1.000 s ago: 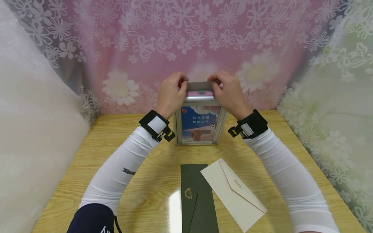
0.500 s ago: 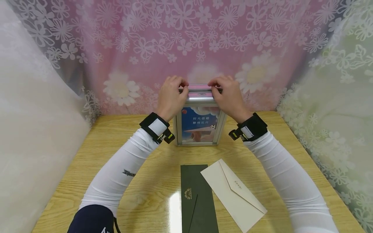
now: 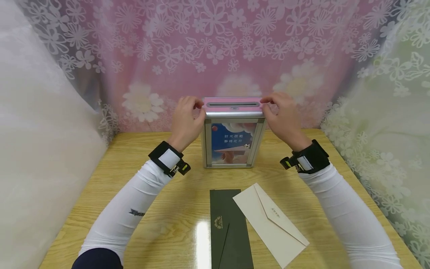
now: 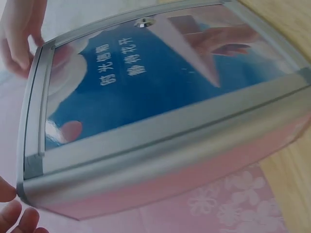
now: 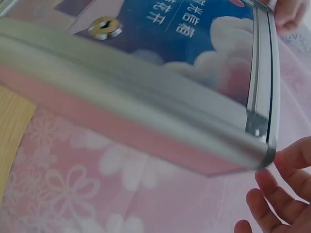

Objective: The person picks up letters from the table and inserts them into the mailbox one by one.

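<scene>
At 12 o'clock on the table [image 3: 111,175], against the floral curtain [image 3: 235,48], stands the box [image 3: 232,145], upright, silver frame, blue picture front with a small keyhole [image 5: 105,26]. Its inside cannot be seen; the slot [image 3: 231,104] in the pink top shows only dark. Left hand [image 3: 186,118] sits at the box's 9 o'clock top corner, fingers curled, tips at the lid edge; right hand [image 3: 284,116] mirrors it at 3 o'clock. Wrist views show only fingertips just beside the corners, so firm grip or light touch is hard to tell. Toward 6 o'clock lie a dark envelope [image 3: 228,231], cut off by the frame edge, and a cream envelope [image 3: 270,224] overlapping its right side, flap closed.
</scene>
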Demonstrator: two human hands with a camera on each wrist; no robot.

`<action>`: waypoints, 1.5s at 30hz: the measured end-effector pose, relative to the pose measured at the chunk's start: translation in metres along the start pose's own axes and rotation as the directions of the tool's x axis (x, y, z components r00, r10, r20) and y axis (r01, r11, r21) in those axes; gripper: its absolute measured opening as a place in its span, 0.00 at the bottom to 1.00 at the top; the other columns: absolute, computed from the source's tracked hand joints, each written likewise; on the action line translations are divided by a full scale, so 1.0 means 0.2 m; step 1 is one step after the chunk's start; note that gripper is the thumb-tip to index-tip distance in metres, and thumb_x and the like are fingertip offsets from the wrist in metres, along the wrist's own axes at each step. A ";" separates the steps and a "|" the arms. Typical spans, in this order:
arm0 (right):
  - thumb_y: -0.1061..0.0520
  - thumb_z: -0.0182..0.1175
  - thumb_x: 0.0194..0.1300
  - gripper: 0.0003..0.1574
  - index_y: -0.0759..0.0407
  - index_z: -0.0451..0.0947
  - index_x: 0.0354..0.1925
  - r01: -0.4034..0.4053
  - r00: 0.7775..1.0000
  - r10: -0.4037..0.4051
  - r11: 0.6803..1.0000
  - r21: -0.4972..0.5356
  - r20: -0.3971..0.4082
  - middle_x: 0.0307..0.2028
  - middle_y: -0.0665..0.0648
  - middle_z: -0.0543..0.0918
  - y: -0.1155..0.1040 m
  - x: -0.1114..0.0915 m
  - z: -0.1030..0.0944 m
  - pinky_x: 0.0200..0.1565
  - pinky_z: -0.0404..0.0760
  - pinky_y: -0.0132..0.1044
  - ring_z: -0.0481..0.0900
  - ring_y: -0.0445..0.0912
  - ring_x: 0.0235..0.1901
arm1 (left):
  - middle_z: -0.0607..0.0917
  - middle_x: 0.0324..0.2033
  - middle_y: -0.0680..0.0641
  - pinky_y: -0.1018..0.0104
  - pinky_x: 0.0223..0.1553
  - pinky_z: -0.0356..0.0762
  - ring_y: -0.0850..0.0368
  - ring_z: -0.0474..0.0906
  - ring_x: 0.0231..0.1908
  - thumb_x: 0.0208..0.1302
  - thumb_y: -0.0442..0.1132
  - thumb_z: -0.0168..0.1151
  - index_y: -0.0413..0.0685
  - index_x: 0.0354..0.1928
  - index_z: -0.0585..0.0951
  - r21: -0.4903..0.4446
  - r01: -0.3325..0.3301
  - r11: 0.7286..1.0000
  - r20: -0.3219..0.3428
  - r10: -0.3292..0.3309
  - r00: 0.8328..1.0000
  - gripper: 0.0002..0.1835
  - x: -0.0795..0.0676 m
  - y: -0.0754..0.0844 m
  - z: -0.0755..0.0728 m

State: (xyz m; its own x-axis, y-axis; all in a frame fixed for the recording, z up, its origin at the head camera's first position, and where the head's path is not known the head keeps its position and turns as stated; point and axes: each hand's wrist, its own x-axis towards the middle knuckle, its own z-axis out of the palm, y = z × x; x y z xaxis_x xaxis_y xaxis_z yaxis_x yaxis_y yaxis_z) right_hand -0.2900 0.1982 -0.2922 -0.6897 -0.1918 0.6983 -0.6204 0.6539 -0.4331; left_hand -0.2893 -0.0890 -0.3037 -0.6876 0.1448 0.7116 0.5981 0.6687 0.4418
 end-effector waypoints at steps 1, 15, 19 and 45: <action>0.59 0.54 0.67 0.13 0.67 0.80 0.41 -0.011 1.000 0.011 1.000 -0.018 -0.003 0.41 0.61 0.79 0.01 -0.02 -0.02 0.46 0.67 0.51 0.68 0.52 0.42 | 0.78 0.34 0.46 0.57 0.42 0.69 0.52 0.68 0.38 0.63 0.35 0.57 0.41 0.38 0.78 -0.004 0.014 1.000 -0.002 -0.014 1.000 0.05 -0.02 -0.01 -0.01; 0.48 0.50 0.72 0.23 0.63 0.76 0.53 -0.124 0.965 0.163 0.974 -0.189 0.208 0.49 0.66 0.78 0.13 -0.37 -0.13 0.44 0.72 0.57 0.72 0.57 0.47 | 0.80 0.32 0.50 0.56 0.35 0.73 0.56 0.72 0.33 0.63 0.44 0.56 0.49 0.34 0.80 0.113 0.162 0.980 0.282 -0.188 0.941 0.08 -0.43 -0.14 -0.06; 0.47 0.53 0.70 0.23 0.63 0.77 0.52 -0.100 0.946 0.167 0.966 -0.240 0.279 0.48 0.66 0.79 0.16 -0.48 -0.10 0.44 0.72 0.59 0.72 0.58 0.47 | 0.82 0.34 0.49 0.58 0.31 0.77 0.57 0.74 0.32 0.63 0.48 0.57 0.48 0.37 0.81 0.188 0.123 0.974 0.461 -0.199 0.865 0.11 -0.54 -0.12 -0.01; 0.39 0.52 0.69 0.37 0.64 0.69 0.62 -0.111 0.747 0.307 0.932 -0.345 0.589 0.57 0.69 0.74 0.14 -0.77 -0.02 0.48 0.64 0.72 0.64 0.65 0.56 | 0.71 0.47 0.44 0.51 0.42 0.74 0.50 0.65 0.46 0.33 0.78 0.64 0.43 0.56 0.75 0.306 -0.233 0.923 0.800 -0.117 0.588 0.54 -0.96 0.07 0.33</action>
State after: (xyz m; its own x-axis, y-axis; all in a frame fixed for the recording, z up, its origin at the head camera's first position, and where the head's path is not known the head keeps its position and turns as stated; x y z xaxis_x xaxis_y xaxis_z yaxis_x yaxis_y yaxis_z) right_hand -0.1991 0.2503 -0.4102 -0.9260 -0.3739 0.0532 -0.3729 0.8831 -0.2848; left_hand -0.1755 -0.0593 -0.4701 -0.8039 0.5905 -0.0706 0.5861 0.8068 0.0744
